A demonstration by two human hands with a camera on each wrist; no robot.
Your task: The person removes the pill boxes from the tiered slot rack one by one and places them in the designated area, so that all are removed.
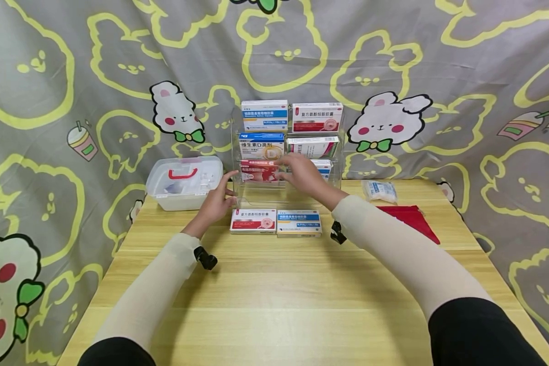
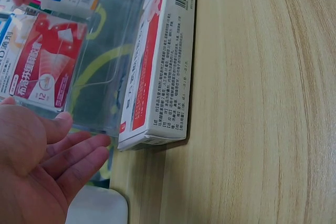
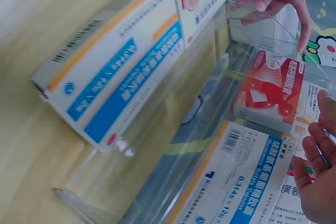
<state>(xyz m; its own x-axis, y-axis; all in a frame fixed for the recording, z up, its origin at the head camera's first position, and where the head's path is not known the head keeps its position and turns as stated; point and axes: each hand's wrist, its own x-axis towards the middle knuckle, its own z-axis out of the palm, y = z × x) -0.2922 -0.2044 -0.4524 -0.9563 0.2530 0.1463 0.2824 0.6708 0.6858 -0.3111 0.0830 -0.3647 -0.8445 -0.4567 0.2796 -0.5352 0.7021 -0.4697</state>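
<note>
A clear stepped display rack [image 1: 283, 194] holds medicine boxes in three rows, two per row. On the lowest row a red medicine box [image 1: 257, 172] stands at left, beside a blue-and-white box [image 3: 236, 177]. My left hand [image 1: 217, 202] is at the rack's left edge, fingers loosely extended; the left wrist view shows its thumb just below the red box [image 2: 50, 61]. My right hand [image 1: 302, 175] reaches over the lowest row, in front of the blue-and-white box, fingertips close to the red box's right end. In the right wrist view its fingers [image 3: 313, 156] are spread and grip nothing.
On the table before the rack lie a red-and-white box [image 1: 253, 221] and a blue-and-white box [image 1: 299, 223], side by side. A lidded plastic case [image 1: 183, 198] with a red handle stands left. A small plastic packet [image 1: 380, 191] and a red pouch [image 1: 414, 222] lie right.
</note>
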